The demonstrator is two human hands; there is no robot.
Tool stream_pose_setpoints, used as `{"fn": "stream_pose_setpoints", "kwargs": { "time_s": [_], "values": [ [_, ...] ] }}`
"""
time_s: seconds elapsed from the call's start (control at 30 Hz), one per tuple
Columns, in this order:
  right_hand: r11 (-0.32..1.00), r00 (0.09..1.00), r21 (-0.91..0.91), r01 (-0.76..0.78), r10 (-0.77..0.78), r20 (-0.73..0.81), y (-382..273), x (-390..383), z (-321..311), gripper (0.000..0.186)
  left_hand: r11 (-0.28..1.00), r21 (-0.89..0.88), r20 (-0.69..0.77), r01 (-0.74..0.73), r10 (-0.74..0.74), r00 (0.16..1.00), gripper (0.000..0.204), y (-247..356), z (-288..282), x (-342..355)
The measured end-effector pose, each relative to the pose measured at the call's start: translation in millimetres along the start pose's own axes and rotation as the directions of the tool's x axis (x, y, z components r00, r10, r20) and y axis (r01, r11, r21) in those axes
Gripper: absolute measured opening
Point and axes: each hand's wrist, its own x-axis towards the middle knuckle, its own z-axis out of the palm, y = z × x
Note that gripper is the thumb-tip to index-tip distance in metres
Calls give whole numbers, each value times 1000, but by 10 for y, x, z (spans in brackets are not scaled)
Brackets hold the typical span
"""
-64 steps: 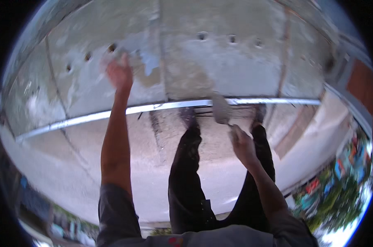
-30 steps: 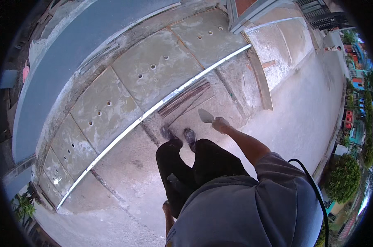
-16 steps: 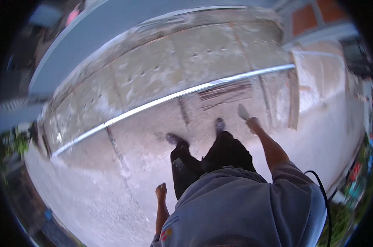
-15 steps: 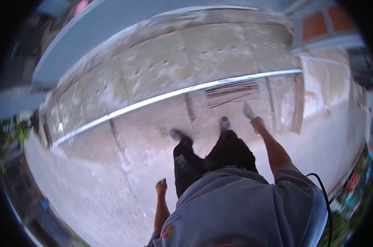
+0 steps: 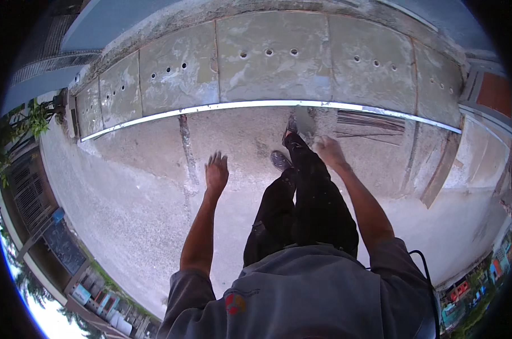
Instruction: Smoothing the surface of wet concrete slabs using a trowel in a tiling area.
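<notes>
My right hand (image 5: 329, 151) is closed around a trowel (image 5: 305, 121), its grey blade pointing forward beside my front foot. The grip itself is blurred and partly hidden by the fingers. My left hand (image 5: 216, 169) hangs over the bare concrete floor (image 5: 137, 186), fingers stretched apart, with nothing in it. Ahead of both hands runs a long metal bar (image 5: 233, 105) along the near edge of a row of smooth grey cement panels (image 5: 273, 34). Small round holes in groups show in the panels, and thin strips divide them.
Several thin rods (image 5: 369, 127) lie on the floor past my right hand. A wooden board (image 5: 441, 172) stands at the right, by a pale slab (image 5: 479, 155). A dark groove (image 5: 186, 141) crosses the floor near my left hand. Potted greenery (image 5: 33, 121) shows far left.
My left hand has come forward and its fingers have spread. My right hand, still with the trowel, has shifted left and slightly forward. My feet have stepped and the view has turned.
</notes>
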Motion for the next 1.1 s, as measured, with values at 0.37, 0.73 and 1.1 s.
{"fn": "stream_pose_setpoints", "kwargs": {
  "time_s": [0.37,0.73,1.1],
  "values": [
    [989,926,-23,-144,143,350,-46,898,1795,35,953,99,-195,-286,301,934,65,793,667,3098],
    [887,859,156,-435,357,366,-485,954,2242,25,834,267,-207,-482,538,817,85,874,2238,5665],
    [817,782,242,-523,347,517,-750,1043,2490,22,795,300,-175,-527,589,789,90,776,2618,5967]
  ]
}}
